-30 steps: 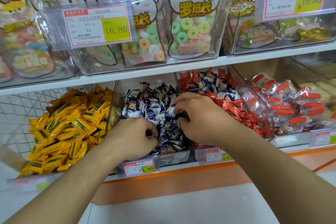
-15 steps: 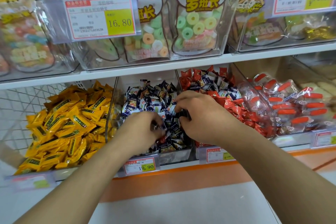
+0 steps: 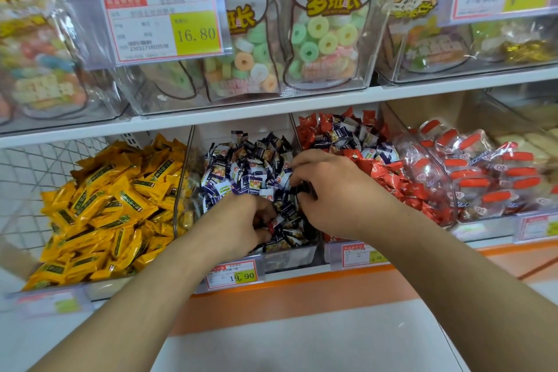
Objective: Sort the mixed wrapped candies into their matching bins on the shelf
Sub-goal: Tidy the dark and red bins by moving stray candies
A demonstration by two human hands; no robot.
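Observation:
Both hands are down in the middle clear bin of dark blue and white wrapped candies. My left hand digs into the front of the pile with curled fingers, and a small red wrapper shows at its fingertips. My right hand sits over the pile's right side and pinches a dark wrapped candy. To the right stands the bin of red candies, with several blue and white ones mixed in on top.
Yellow wrapped candies fill the left bin beside a wire basket. Clear packets with orange labels lie at the right. Bags of ring candies stand on the upper shelf behind price tags. A 19.90 tag hangs below.
My left hand has pushed forward and deeper into the blue candy pile, with a red wrapper now at its fingertips. My right hand stays over the pile, still holding a dark candy.

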